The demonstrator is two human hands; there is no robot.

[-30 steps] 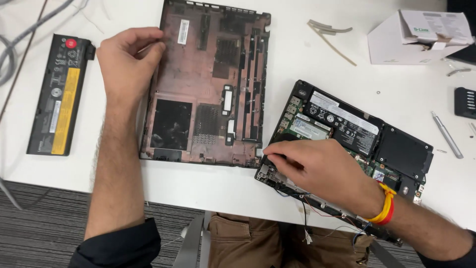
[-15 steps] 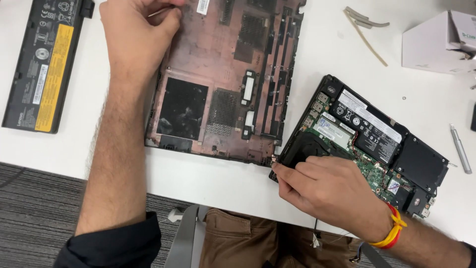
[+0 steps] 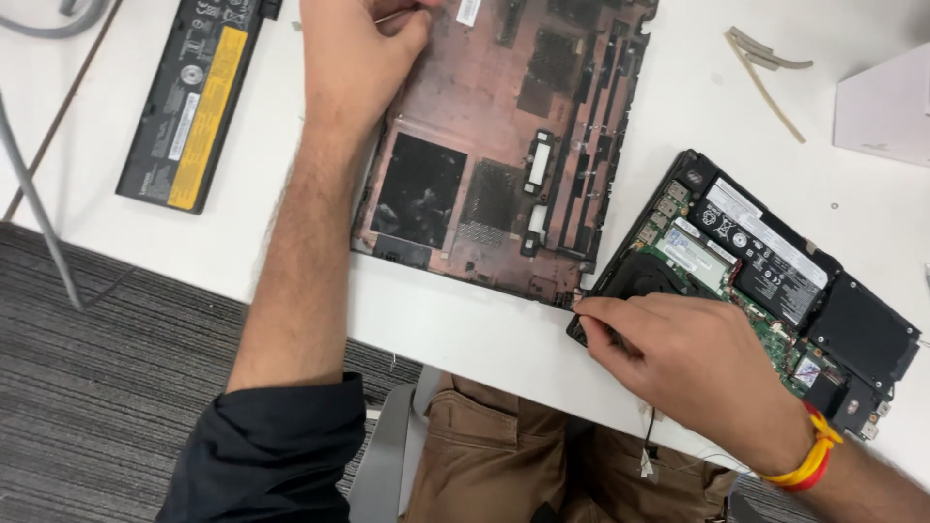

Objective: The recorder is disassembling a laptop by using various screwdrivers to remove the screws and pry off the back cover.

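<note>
Two hands | left hand curled on bottom cover, far edge | right hand pinching opened laptop near corner, chassis stretching away rightward | battery lies well left

Single head-worn view; looks steeply down, close over white table edge and lap

A yellow label runs along the black battery pack; a white box sits far right.
</note>
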